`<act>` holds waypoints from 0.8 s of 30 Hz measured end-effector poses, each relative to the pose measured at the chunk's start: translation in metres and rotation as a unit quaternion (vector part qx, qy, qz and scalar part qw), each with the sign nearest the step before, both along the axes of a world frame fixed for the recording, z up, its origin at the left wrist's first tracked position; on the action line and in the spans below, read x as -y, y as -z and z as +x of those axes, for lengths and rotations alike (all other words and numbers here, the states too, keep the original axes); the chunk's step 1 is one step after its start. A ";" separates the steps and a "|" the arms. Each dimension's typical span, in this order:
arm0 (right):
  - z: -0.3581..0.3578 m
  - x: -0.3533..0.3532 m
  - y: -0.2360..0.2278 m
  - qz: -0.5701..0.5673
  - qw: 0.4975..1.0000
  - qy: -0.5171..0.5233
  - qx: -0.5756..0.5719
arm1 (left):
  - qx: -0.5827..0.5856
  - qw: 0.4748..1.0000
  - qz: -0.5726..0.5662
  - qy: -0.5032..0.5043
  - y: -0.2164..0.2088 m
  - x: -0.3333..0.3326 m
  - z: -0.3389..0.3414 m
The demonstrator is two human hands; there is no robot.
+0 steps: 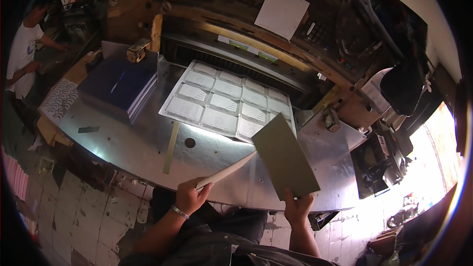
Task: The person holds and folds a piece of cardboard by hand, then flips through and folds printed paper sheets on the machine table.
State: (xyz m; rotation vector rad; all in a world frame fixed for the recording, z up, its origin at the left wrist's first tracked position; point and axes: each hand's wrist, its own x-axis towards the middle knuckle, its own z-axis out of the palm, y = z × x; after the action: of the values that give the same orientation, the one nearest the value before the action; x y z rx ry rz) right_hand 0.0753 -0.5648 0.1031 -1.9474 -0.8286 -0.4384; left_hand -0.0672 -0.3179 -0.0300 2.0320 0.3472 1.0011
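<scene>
- Presently, we hold the board (286,155) in our right hand (298,209), above the table's near right part; its far corner overlaps the sheet in view.
- We pinch the board's near edge, thumb and fingers closed on it.
- Our left hand (191,194) pinches the near end of the card (226,168), seen almost edge-on. The card's far end points at the board's left edge; we cannot tell whether they touch.
- Our left wrist carries a silver band (180,212).
- Beneath both, we see the metal table (133,150), with a round hole (189,143) and a yellowish strip (171,148) left of the card.
- Beyond, the sheet (224,101), printed in a grid, lies before the machine (207,17).
- A blue stack (118,81) stands at the table's left.
- White paper (282,11) lies on the machine.
- Far left, we see a co-worker (25,51) in a white shirt.
</scene>
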 end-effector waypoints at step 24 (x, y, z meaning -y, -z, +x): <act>-0.005 0.004 0.010 -0.020 0.996 -0.068 0.053 | 0.015 1.000 0.010 0.003 -0.002 0.000 -0.001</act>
State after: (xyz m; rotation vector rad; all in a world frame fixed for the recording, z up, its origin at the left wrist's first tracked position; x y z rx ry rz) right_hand 0.0702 -0.5691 0.0930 -1.9028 -1.0370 -0.4499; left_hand -0.0678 -0.3174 -0.0281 2.0327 0.3159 1.0354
